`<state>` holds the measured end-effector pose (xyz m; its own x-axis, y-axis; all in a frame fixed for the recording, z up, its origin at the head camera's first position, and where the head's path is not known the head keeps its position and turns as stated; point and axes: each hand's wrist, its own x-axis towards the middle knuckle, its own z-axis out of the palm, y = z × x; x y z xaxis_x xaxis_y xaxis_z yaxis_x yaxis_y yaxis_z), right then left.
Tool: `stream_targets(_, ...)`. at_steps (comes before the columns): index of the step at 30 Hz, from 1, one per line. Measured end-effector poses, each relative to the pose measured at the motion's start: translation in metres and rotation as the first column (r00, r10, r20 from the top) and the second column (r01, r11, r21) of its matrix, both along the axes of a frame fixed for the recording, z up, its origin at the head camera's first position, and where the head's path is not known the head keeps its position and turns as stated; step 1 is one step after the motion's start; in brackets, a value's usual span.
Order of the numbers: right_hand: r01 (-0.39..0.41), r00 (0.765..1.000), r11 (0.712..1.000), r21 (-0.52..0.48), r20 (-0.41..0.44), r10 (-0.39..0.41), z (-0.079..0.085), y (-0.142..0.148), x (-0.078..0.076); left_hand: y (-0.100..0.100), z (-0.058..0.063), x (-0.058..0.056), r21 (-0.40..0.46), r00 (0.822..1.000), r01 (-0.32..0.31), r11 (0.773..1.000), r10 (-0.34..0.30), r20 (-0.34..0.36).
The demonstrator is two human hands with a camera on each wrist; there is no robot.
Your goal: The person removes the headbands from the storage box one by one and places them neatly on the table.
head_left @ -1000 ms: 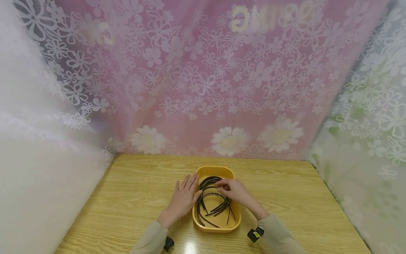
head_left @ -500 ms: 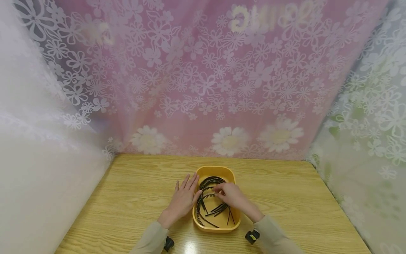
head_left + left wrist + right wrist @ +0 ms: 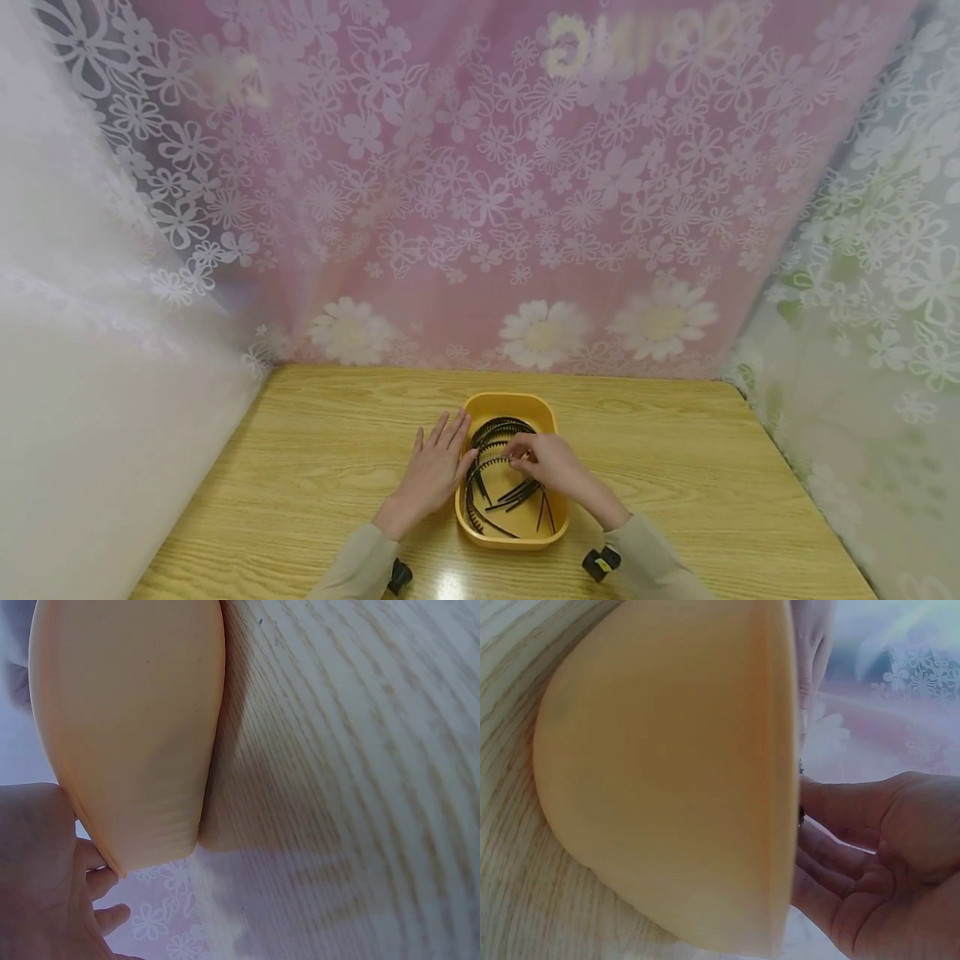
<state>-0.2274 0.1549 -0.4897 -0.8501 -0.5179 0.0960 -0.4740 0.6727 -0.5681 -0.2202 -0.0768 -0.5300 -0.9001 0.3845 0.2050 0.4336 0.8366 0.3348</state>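
Observation:
Several black toothed headbands point(image 3: 501, 425) lie in a yellow plastic tub point(image 3: 512, 542), their arches at the far left side and their thin ends toward the near right. My left hand point(image 3: 429, 473) rests on the tub's left rim with fingers extended. In the left wrist view, its fingers point(image 3: 101, 883) reach past the rim. Over the tub's right side, my right hand point(image 3: 551, 462) pinches the nearer headband point(image 3: 487, 462) at its arch between thumb and fingers. The right wrist view shows the right thumb point(image 3: 840, 802) over the rim, its tip hidden behind the tub wall.
The tub stands on a wood-grain table point(image 3: 337, 433). Behind the table hangs a pink flowered curtain point(image 3: 480, 208), with pale sheets on the left and right sides. Each sleeve carries a black wrist camera point(image 3: 602, 563).
My right hand has shifted slightly left and toward me inside the tub, from the far headbands to the nearer one. My left hand keeps its place on the rim.

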Motion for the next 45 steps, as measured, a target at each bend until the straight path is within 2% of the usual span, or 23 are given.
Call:
stream_targets(4, -0.006, 0.997, 0.999, -0.037, 0.073, 0.009, 0.005, 0.004, 0.002, 0.000, -0.001, -0.001, -0.009, 1.000, -0.003, 1.000, 0.003, 0.001)
stream_targets(13, -0.027, 0.983, 0.996, -0.081, 0.181, 0.041, 0.010, 0.017, -0.001, 0.000, -0.002, -0.001, -0.016, 1.000, 0.002, 1.000, -0.002, -0.008)
stream_targets(21, -0.048, 0.977, 0.990, -0.133, 0.200, 0.074, 0.015, 0.024, 0.000, 0.000, -0.004, -0.002, -0.007, 1.000, 0.000, 1.000, 0.000, -0.006)
stream_targets(30, 0.013, 0.977, 0.987, -0.160, 0.212, 0.022, 0.017, 0.033, 0.000, -0.001, -0.005, -0.002, -0.008, 1.000, 0.017, 1.000, -0.017, -0.007)
stream_targets(38, 0.091, 0.969, 0.958, -0.272, 0.246, -0.022, 0.022, 0.038, -0.001, -0.001, -0.003, -0.001, -0.020, 1.000, 0.020, 1.000, -0.020, -0.009)
stream_targets(45, 0.163, 0.956, 0.908, -0.387, 0.290, -0.048, 0.030, 0.046, -0.006, -0.001, -0.002, -0.001, -0.016, 1.000, 0.017, 1.000, -0.017, -0.011)
